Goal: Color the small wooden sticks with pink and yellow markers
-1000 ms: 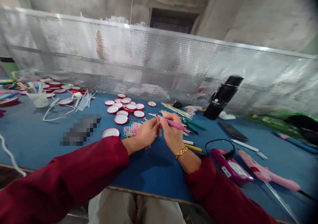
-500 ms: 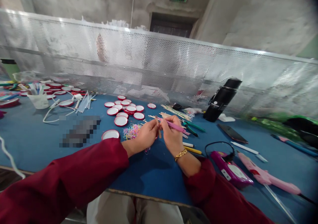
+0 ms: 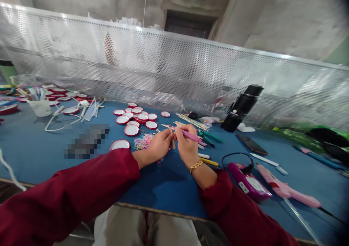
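Note:
My left hand (image 3: 160,144) is closed on a thin flat wooden stick (image 3: 173,143), which stands nearly upright between its fingertips. My right hand (image 3: 188,146) is wrapped round a pink pen (image 3: 191,135), its tip end close to the stick. Both hands are almost touching, a little above the blue table. Beside the left hand lies a pile of small coloured rubber bands (image 3: 143,141). Behind it are several red-rimmed white jar lids (image 3: 131,130). The pen's tip is hidden by the fingers.
Wooden sticks (image 3: 191,121) and green-handled pliers (image 3: 208,138) lie behind my right hand. To the right are a black bottle (image 3: 241,109), a phone (image 3: 252,144), a purple device (image 3: 249,182) and a pink glue gun (image 3: 289,191). A white cup of pens (image 3: 40,107) stands left, before a perforated metal screen (image 3: 136,64).
The view has shifted slightly. My hands keep the same hold on the stick and the pen, with hardly any visible movement between them.

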Demonstrator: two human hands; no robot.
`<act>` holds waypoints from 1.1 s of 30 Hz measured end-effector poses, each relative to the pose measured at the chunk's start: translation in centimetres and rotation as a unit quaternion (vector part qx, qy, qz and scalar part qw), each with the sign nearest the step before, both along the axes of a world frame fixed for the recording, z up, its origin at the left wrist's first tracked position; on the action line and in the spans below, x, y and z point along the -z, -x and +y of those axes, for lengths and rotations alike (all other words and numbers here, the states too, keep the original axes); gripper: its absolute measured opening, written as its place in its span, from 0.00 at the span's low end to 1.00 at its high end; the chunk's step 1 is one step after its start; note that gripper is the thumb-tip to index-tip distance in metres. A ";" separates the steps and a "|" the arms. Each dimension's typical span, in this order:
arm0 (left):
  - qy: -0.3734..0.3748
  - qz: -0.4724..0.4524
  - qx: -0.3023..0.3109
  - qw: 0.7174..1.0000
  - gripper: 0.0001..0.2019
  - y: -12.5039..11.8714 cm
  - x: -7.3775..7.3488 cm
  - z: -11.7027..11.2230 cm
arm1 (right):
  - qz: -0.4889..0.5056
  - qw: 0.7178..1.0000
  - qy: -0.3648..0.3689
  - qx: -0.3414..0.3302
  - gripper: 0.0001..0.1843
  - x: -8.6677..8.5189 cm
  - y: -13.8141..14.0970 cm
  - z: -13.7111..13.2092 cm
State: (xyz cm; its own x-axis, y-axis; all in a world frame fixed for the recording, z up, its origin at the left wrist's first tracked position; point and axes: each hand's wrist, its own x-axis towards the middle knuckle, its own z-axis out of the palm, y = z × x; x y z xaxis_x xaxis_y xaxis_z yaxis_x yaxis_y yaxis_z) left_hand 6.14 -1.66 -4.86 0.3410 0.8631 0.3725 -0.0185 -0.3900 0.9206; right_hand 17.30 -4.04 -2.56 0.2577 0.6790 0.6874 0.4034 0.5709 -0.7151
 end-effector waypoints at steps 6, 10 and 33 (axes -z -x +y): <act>-0.001 -0.003 0.003 1.000 0.16 0.1 0.0 0.0 | 0.000 1.000 0.004 -0.003 0.09 0.1 -0.1 0.1; 0.003 -0.006 0.002 1.000 0.16 0.0 0.0 0.0 | -0.001 1.000 0.010 -0.001 0.08 0.1 -0.1 0.1; -0.034 0.037 -0.010 0.999 0.18 0.3 -0.6 -0.4 | 0.003 1.000 0.004 -0.008 0.10 -0.2 0.1 -0.2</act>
